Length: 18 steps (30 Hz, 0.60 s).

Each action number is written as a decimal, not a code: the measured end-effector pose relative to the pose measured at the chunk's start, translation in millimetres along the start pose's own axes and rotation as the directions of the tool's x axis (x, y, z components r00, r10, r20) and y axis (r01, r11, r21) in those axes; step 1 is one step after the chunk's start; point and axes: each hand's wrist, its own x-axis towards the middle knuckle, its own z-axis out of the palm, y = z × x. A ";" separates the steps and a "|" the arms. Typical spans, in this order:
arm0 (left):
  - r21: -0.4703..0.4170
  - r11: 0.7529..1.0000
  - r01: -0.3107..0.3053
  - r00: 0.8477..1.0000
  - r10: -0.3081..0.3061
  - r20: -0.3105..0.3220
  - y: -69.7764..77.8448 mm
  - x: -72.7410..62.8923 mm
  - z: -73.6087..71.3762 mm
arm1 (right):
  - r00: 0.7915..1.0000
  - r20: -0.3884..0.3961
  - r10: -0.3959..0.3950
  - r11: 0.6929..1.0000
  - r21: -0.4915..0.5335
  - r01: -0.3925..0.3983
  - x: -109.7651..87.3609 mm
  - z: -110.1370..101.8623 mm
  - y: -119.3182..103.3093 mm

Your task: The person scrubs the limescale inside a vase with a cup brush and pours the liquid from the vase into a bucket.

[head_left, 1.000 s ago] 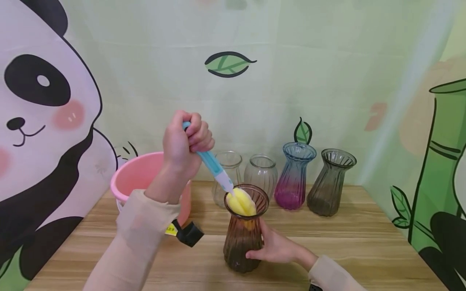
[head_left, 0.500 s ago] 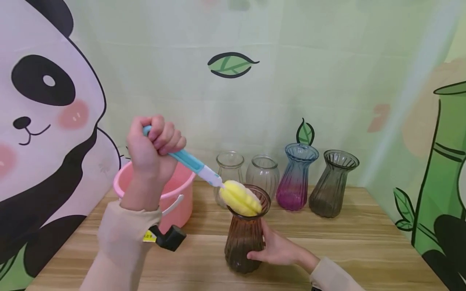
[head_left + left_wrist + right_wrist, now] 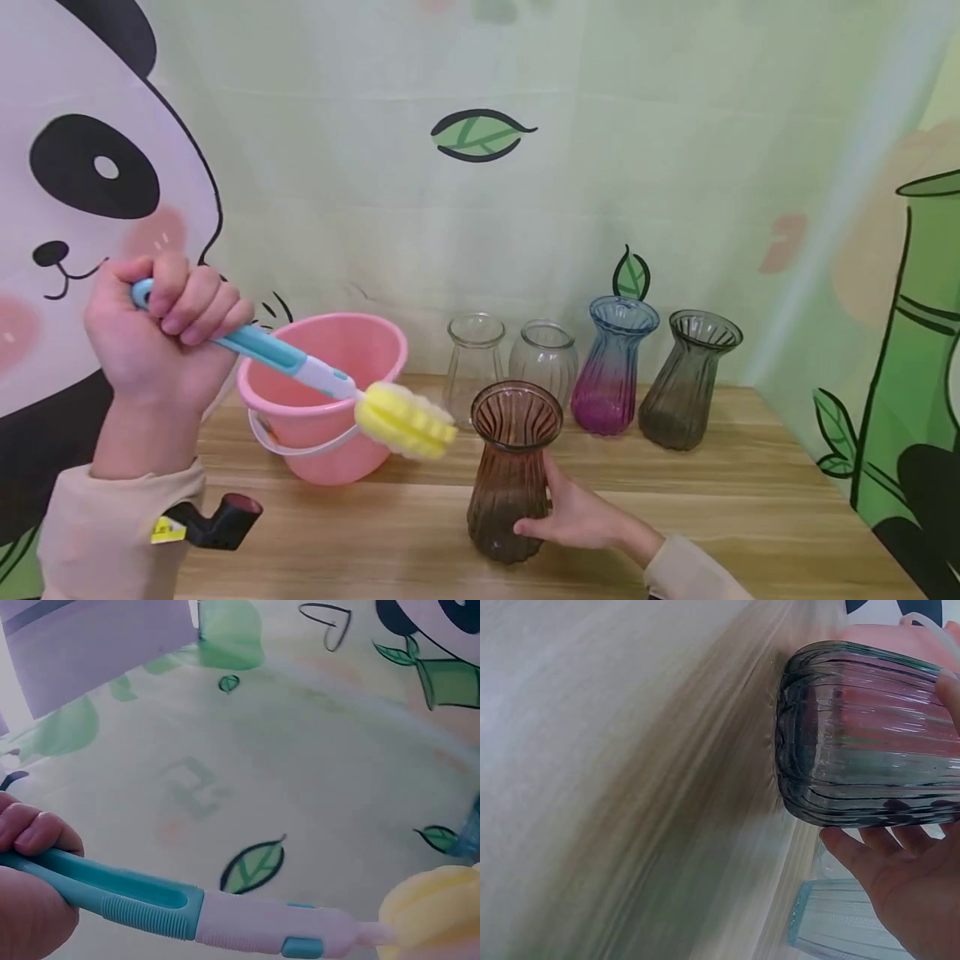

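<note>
My left hand (image 3: 168, 342) grips the blue-and-white handle of a sponge bottle brush (image 3: 281, 350), raised at the left of the head view. The brush's ribbed yellow sponge head (image 3: 405, 421) points right and slightly down, left of the brown glass vase (image 3: 510, 492). That vase is fluted, flares at the rim and stands upright on the table. Around its lower right side my right hand (image 3: 577, 508) holds it, thumb in front and fingers partly hidden behind. In the right wrist view the vase's base (image 3: 810, 742) shows beside the fingers (image 3: 855, 855).
Behind the brush stands a pink bucket (image 3: 337, 450) with a white handle. Along the back are two clear glass vases (image 3: 476, 367) (image 3: 543, 367), a blue-to-purple vase (image 3: 607, 375) and a grey vase (image 3: 678, 392). A printed cloth backdrop (image 3: 525, 217) rises behind the wooden table (image 3: 675, 500).
My left hand has moved left and a little down, bringing the sponge head out of the brown vase's mouth and away to its left. My right hand still holds the vase in place.
</note>
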 end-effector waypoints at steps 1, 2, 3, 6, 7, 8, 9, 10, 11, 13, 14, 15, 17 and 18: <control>0.064 0.997 0.038 0.999 -0.039 0.025 -2.2 -0.2 -3.6 | 1.000 -0.001 -0.002 1.000 0.000 0.002 0.0 0.2 0.2; 0.139 0.987 0.078 0.996 -0.084 0.037 -5.6 0.3 -7.5 | 1.000 -0.004 -0.003 1.000 -0.005 0.003 -0.2 0.4 0.4; 0.204 0.969 0.135 0.988 -0.147 0.045 -9.5 1.2 -12.5 | 1.000 -0.005 -0.005 1.000 -0.010 0.005 -0.4 0.3 0.2; 0.495 0.830 0.257 0.961 -0.273 -0.042 -28.4 5.0 -23.4 | 1.000 -0.007 -0.003 1.000 -0.006 0.003 -1.2 0.5 0.2; 0.580 0.756 0.302 0.947 -0.306 -0.094 -35.4 6.3 -26.4 | 1.000 -0.007 -0.001 1.000 -0.010 0.001 -1.2 0.4 0.0; 0.642 0.680 0.354 0.929 -0.337 -0.156 -42.8 7.6 -29.3 | 1.000 -0.008 -0.002 1.000 -0.011 0.002 -1.4 0.3 -0.3; 0.691 0.600 0.403 0.907 -0.362 -0.215 -50.1 8.6 -32.4 | 1.000 -0.009 -0.002 1.000 -0.009 0.002 -1.5 0.1 -0.8; 0.733 0.513 0.448 0.884 -0.375 -0.278 -57.7 9.7 -35.1 | 1.000 -0.010 0.000 1.000 -0.007 0.000 -1.7 0.1 -1.0; 0.753 0.443 0.487 0.860 -0.392 -0.327 -65.2 10.7 -38.5 | 1.000 -0.012 0.002 1.000 -0.007 -0.002 -2.0 0.1 -1.3; 0.776 0.314 0.548 0.813 -0.418 -0.405 -80.5 12.0 -46.0 | 1.000 -0.016 0.003 1.000 -0.009 -0.003 -2.9 0.1 -1.9; 0.782 0.258 0.567 0.794 -0.425 -0.434 -88.3 12.3 -50.3 | 1.000 -0.019 0.003 1.000 -0.007 -0.003 -3.3 0.2 -1.9; 0.786 0.208 0.582 0.776 -0.432 -0.460 -96.0 12.3 -54.7 | 1.000 -0.023 0.003 1.000 -0.005 -0.003 -3.6 0.3 -1.9; 0.781 0.137 0.610 0.743 -0.443 -0.502 -111.2 11.4 -63.7 | 1.000 -0.028 -0.004 1.000 -0.001 0.004 -3.6 0.8 -1.2; 0.780 0.099 0.617 0.729 -0.444 -0.521 -118.4 10.4 -68.0 | 0.999 -0.031 -0.009 1.000 0.000 0.009 -3.6 1.0 -0.9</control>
